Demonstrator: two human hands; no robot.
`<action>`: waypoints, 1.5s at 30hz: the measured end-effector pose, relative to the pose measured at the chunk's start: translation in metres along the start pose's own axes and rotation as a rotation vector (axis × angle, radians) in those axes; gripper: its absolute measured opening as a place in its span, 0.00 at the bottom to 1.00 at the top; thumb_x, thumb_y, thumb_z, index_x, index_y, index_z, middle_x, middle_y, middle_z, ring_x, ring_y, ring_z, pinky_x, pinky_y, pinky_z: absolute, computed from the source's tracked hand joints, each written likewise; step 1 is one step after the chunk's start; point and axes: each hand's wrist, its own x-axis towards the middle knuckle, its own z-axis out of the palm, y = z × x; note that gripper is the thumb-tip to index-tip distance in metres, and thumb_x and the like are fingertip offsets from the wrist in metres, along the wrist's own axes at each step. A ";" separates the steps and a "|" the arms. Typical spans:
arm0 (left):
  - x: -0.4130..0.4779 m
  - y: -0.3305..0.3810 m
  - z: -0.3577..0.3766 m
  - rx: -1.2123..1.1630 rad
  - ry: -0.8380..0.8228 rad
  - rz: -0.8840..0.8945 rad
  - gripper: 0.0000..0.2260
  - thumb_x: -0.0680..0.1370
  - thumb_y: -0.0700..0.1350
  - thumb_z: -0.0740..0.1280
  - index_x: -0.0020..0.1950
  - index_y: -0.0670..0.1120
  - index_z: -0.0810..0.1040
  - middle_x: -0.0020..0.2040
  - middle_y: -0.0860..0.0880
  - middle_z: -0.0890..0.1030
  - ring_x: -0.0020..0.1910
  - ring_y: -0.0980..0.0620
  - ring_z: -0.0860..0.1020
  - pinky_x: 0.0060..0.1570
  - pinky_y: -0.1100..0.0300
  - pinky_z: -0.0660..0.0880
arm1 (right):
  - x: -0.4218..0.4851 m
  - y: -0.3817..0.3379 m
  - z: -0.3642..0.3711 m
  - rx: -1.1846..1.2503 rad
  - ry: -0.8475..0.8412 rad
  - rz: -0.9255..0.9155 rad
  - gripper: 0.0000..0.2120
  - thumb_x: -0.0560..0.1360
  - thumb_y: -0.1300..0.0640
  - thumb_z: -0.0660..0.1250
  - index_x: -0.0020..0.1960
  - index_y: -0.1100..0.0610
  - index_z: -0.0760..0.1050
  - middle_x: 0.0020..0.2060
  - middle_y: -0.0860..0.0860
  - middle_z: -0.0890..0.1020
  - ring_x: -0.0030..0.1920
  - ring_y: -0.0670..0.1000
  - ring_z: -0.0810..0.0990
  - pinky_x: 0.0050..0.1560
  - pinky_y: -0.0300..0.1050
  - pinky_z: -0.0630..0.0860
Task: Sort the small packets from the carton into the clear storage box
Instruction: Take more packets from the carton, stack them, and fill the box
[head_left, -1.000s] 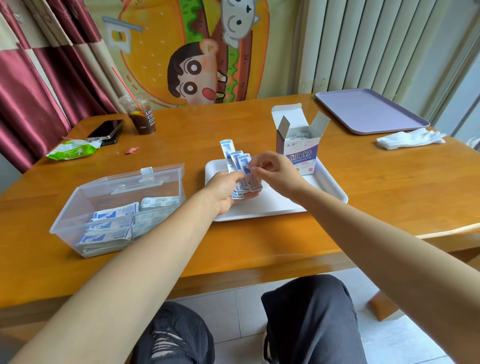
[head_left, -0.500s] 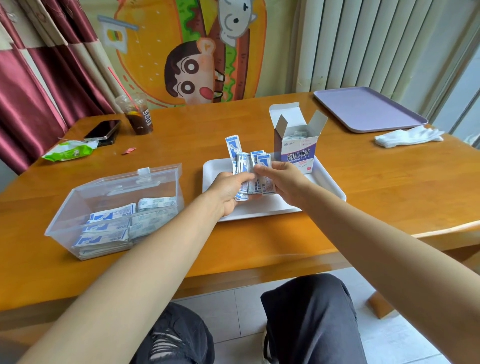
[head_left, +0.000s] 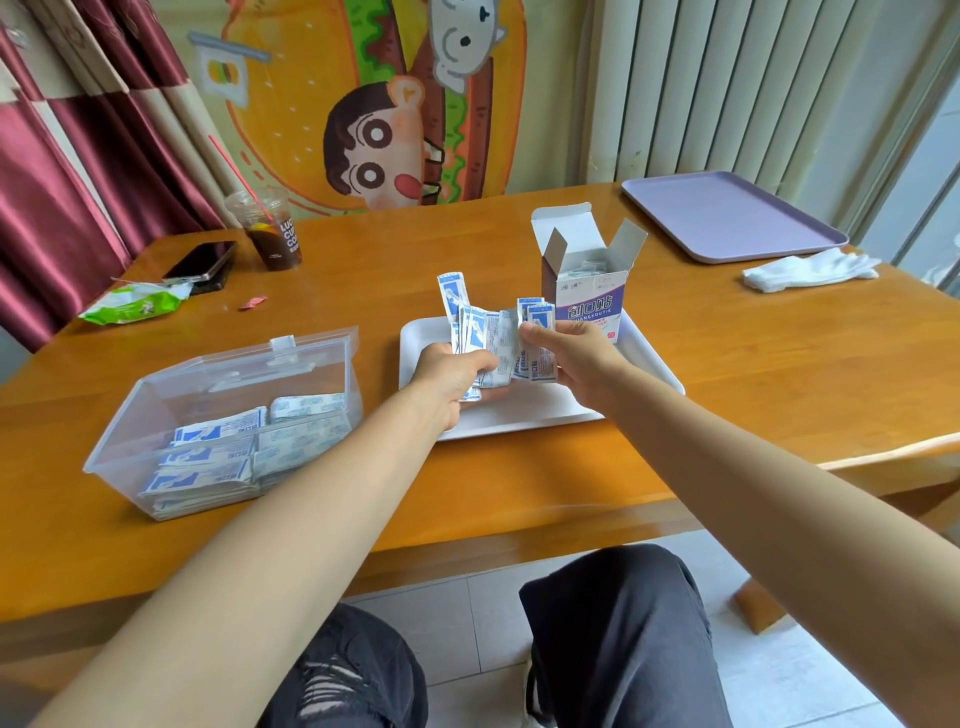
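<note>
a seated person is holding a fan of small packets above a white tray at the middle of a wooden table. bare wood is lying open at the tray's 3 o'clock, reaching out to the table's right edge, and a narrower strip is separating the tray from the near edge at 6 o'clock. the clear storage box is sitting apart at the tray's 9 o'clock, close to the near edge. the left hand is curling its fingers round the packets' lower ends. the right hand is pinching the fan's right side between thumb and fingers. the paper is hiding the left fingertips, the packet count is hard to make out, and the right hand is covering the lower front of the carton. the carton is standing upright on the tray at the hands' 1 o'clock, flaps open, with pale packets showing inside. the box, its lid standing up at the back, is holding flat stacks of packets. a lilac tray is lying at 1 o'clock, white gloves at 2, an iced drink at 11 and a phone at 10.
</note>
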 end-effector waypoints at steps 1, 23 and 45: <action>0.000 0.000 -0.001 0.002 0.005 -0.002 0.16 0.73 0.32 0.70 0.60 0.39 0.78 0.53 0.43 0.82 0.52 0.45 0.81 0.52 0.52 0.78 | 0.000 0.000 0.000 -0.018 -0.001 0.005 0.03 0.75 0.57 0.69 0.46 0.57 0.80 0.43 0.54 0.83 0.43 0.52 0.83 0.47 0.48 0.81; -0.006 0.003 -0.005 -0.005 0.023 0.002 0.14 0.73 0.35 0.73 0.58 0.40 0.79 0.54 0.42 0.83 0.49 0.43 0.82 0.53 0.43 0.79 | -0.013 -0.013 -0.004 -0.367 0.130 -0.185 0.07 0.73 0.60 0.72 0.48 0.62 0.81 0.40 0.56 0.82 0.38 0.49 0.79 0.35 0.42 0.74; -0.017 0.011 -0.002 -0.137 -0.220 -0.008 0.16 0.81 0.41 0.50 0.63 0.43 0.74 0.50 0.40 0.82 0.44 0.44 0.81 0.36 0.53 0.79 | -0.007 -0.006 0.009 0.045 -0.070 -0.010 0.06 0.74 0.63 0.70 0.48 0.65 0.79 0.44 0.58 0.83 0.41 0.53 0.83 0.39 0.44 0.80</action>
